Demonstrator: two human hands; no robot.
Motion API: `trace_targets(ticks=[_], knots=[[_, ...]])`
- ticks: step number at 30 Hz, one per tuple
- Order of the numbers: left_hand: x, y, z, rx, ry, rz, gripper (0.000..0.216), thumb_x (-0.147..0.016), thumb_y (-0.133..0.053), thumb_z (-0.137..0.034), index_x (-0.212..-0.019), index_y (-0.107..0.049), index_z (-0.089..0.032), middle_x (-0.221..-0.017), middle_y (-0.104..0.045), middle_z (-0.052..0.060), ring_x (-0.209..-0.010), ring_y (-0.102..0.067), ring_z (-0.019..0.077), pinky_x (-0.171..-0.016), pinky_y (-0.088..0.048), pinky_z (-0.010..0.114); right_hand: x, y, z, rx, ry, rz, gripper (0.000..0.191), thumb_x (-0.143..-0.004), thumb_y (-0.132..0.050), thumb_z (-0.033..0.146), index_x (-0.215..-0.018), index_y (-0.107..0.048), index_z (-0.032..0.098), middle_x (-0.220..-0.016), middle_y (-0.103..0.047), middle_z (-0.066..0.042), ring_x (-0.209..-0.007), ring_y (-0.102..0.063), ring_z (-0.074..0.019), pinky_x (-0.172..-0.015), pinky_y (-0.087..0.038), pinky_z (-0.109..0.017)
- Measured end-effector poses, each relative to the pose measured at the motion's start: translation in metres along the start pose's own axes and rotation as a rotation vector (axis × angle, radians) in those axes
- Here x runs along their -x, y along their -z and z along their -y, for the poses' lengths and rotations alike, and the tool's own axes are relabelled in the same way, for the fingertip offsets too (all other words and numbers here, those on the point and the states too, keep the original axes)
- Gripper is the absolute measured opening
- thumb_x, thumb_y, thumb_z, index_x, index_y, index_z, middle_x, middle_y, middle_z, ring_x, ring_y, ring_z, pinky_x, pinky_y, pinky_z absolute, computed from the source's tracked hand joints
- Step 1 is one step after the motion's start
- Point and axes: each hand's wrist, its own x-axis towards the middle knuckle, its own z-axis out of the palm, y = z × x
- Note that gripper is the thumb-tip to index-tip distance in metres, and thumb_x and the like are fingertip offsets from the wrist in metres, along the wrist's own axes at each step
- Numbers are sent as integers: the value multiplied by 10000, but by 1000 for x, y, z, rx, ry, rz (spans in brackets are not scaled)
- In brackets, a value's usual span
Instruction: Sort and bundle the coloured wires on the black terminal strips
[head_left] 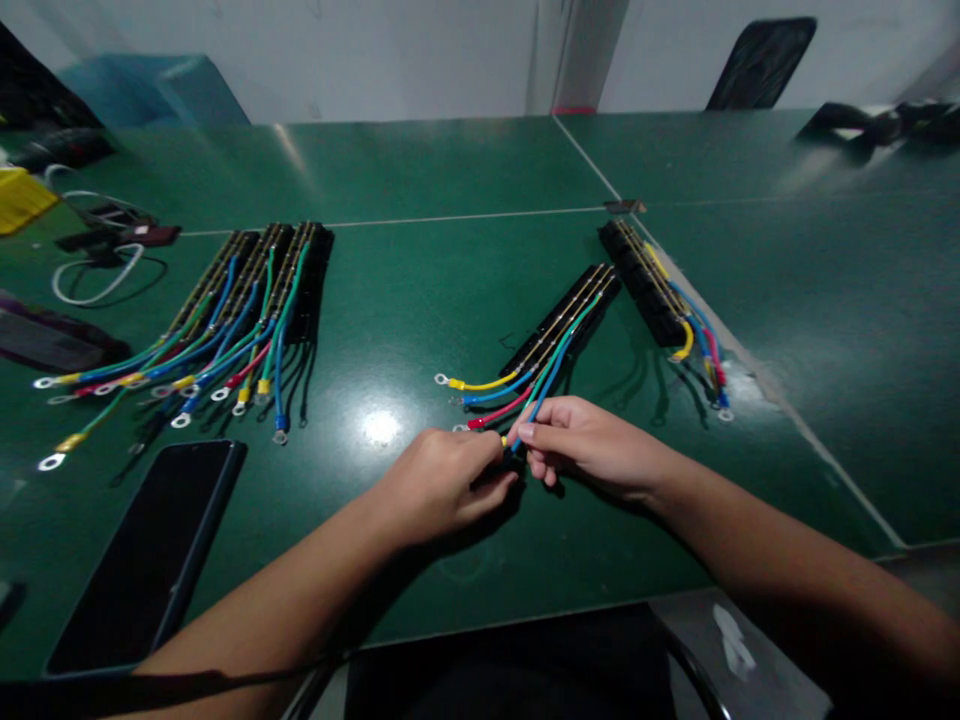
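In front of me a black terminal block point(566, 318) lies slanted on the green table, with brass-coloured strips along it. Yellow, blue, red and green wires with ring lugs run from it toward me. My right hand point(581, 440) pinches the blue wire point(553, 375) near its end, thumb on top. Beside it, my left hand point(457, 480) is closed at the wire ends, by a small yellow sleeve; its fingertips hide what they grip. The yellow wire point(487, 385) and the red wire point(499, 413) stretch out left of my hands, their ring lugs free.
Several similar wired terminal blocks point(255, 280) lie side by side at left, lugs toward me. Another wired block point(645, 285) rests at right. A phone point(150, 555) lies near my left forearm. White cable point(97, 290) and a yellow object point(22, 200) sit far left.
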Motion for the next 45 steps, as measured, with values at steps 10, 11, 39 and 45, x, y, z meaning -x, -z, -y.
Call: trace_targets(ticks=[10,11,39,45], knots=[[-1,-2,3,-4,-23,-36,151,-845,-557,-265,-756,-466,-185,-606,-510,-45,-506,-433,93,-496,-270,225,-1,0,1,-39,-16,-8,175,-833,-607,304,-803,-585,132,-550,-590,9,-465,-534,-73,-466,-449,-185],[-1,-2,3,-1,-26,-38,156,-845,-558,-270,-754,-465,-184,-606,-511,-45,-506,-434,93,-496,-272,225,-1,0,1,-39,-16,-8,180,-831,-611,308,-801,-585,132,-548,-591,8,-460,-531,-72,-460,-445,-183],[-2,10,-6,276,116,37,192,-879,-538,-312,-771,-553,-154,-619,-564,-30,-523,-489,78,-512,-297,200,-1,0,3,-56,-20,-16,196,-805,-641,315,-793,-586,127,-541,-583,14,-456,-550,-77,-461,-449,-183],[-1,10,-7,253,107,34,210,-906,-490,-300,-773,-554,-152,-612,-547,-25,-523,-464,83,-517,-283,210,-1,-2,4,-53,-13,-13,194,-817,-631,306,-758,-576,130,-544,-582,14,-454,-538,-68,-470,-453,-180]])
